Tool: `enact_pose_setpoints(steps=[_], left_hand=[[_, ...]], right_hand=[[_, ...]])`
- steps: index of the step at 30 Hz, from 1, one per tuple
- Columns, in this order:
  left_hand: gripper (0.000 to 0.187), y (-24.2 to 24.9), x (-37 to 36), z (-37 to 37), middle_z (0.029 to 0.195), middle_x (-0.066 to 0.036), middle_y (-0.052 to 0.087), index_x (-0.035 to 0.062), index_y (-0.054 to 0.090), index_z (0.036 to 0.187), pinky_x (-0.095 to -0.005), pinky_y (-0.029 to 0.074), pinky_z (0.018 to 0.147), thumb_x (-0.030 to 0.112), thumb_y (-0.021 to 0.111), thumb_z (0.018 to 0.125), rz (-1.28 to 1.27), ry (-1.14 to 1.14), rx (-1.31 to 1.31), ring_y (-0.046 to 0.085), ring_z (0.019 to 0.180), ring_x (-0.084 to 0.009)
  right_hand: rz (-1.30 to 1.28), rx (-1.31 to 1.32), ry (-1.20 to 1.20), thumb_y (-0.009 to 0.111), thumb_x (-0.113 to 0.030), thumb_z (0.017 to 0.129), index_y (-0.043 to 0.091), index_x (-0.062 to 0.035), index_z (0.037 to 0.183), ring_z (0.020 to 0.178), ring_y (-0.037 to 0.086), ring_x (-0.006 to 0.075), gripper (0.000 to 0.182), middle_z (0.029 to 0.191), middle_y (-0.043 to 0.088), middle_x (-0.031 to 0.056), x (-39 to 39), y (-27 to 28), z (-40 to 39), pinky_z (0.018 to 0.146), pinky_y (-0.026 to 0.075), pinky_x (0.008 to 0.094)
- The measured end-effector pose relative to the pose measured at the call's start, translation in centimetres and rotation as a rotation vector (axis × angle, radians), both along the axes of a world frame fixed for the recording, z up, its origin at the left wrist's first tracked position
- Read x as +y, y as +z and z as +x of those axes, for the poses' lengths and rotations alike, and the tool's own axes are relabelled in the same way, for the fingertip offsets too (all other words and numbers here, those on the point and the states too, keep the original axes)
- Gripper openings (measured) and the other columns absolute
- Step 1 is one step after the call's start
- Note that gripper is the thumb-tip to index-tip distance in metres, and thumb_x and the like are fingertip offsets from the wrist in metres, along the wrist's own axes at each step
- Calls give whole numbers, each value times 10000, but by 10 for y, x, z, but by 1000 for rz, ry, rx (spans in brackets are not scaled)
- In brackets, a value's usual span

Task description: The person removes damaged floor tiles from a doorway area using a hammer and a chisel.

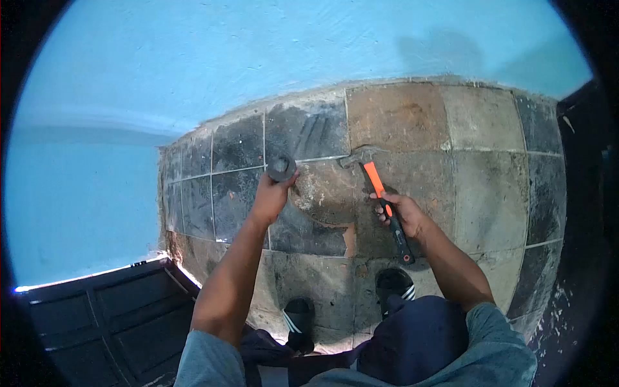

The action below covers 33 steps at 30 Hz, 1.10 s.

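My left hand [269,197] is closed round a dark grey round piece [281,169] with a paler middle; what lies beneath its top is hidden. A claw hammer [374,179] with an orange and black handle is in my right hand [407,211]. My fingers wrap the black part of its grip, and the metal head points away from me toward the wall. Hammer and round piece are apart, both above the worn tiled floor [406,174].
A blue wall [271,51] rises beyond the tiles. At the lower left is a dark panelled door [109,322] with light along its edge. A dark surface [590,213] borders the right side. My sandalled feet, one in a black sandal [300,319], stand on the floor.
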State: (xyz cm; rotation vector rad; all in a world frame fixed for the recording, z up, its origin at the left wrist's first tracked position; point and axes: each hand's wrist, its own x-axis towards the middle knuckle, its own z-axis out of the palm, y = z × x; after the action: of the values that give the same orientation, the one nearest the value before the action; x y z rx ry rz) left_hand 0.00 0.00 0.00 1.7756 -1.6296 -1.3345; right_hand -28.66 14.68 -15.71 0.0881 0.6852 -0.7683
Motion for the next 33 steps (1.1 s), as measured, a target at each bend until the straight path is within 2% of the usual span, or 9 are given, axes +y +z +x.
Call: enact_pose_setpoints(steps=[2,3,8,11,15,17,21,28,33], left_hand=[[336,9,-14,20,1160,-99,723,0,672,1214,-339,468,987,159,729,924,57,-63,-93,638,1085,-181],[340,-76,-11,-46,1159,-98,722,-1,668,1218,-341,468,989,157,728,923,80,-122,88,639,1089,-184],[379,-98,-10,-8,1175,-102,720,-12,644,1241,-355,475,990,157,729,912,109,-244,42,644,1111,-202],[448,-106,2,-16,1204,-80,694,-17,595,1302,-350,487,958,137,745,909,94,-189,65,625,1096,-181],[343,-109,12,-37,999,-203,739,5,715,1059,-449,539,797,261,786,842,-102,-277,-308,717,930,-366],[296,-88,20,-63,996,-253,709,22,718,986,-477,529,850,225,743,772,-93,-75,-290,651,1018,-437],[265,-132,31,-64,912,-237,708,16,696,952,-518,528,809,211,723,774,-206,-107,-346,669,926,-444],[271,-124,10,-51,875,-238,701,44,689,976,-544,530,771,237,715,787,-295,2,-220,670,873,-450],[259,-123,1,-55,863,-223,702,53,685,983,-552,525,762,243,710,810,-324,-38,-318,668,864,-452]], right_hand=[[9,-78,-10,554,-318,1030,548,-84,1323,678,558,157,375,829,589,41,2,19,25,564,478,266],[36,116,-8,545,-315,1036,559,-84,1314,677,561,155,362,823,589,36,7,4,-62,567,475,270],[17,66,17,535,-303,1043,565,-93,1307,679,573,149,339,818,588,26,-3,5,-26,581,468,283],[-89,152,22,551,-297,1035,537,-95,1330,685,584,150,358,820,580,19,-3,5,-20,598,474,293],[7,261,35,566,-240,1025,539,-87,1236,668,554,151,262,786,531,7,-10,10,-9,610,467,293],[-5,325,25,562,-199,1026,556,-73,1114,657,536,156,154,765,509,8,-10,9,2,607,460,280],[-42,466,50,556,-180,1031,550,-66,1074,640,501,148,122,751,491,6,-13,21,11,604,448,287],[-132,761,177,577,-203,1033,535,-68,1086,595,471,105,151,711,471,-22,-4,21,14,546,415,277],[-281,980,219,588,-257,1034,547,-51,1070,534,467,108,213,658,477,-26,5,32,12,497,409,280]])
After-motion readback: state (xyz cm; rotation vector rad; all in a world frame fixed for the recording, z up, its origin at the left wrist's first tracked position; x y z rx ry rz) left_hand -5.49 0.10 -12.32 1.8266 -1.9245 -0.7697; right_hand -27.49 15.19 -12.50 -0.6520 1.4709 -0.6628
